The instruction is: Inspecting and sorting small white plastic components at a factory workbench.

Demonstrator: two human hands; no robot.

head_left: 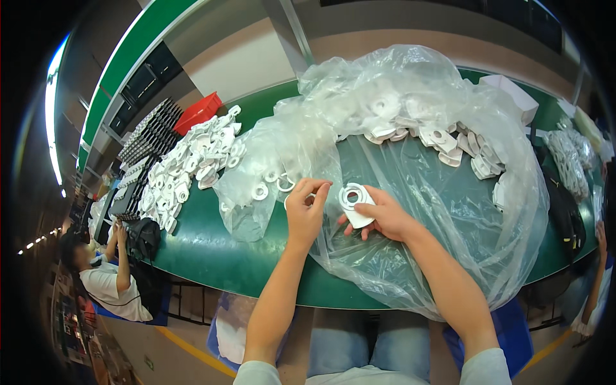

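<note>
"Grip?"
"Right hand (388, 215) grasps the white piece (355, 213) under its thumb."
"Left hand (306, 212)?"
"Fingers curled, just beside the right; can't tell whether it holds anything."
"Best keep that thumb off the ring (345, 200)."

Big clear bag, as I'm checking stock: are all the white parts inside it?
No, a large heap of white parts lies outside the bag, toward the table's left.

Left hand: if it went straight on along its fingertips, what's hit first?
Probably the white part in the right hand. The left hand's fingertips point rightward, toward its ring end. Depth is unclear from this single view, so they might pass above or below it.
</note>
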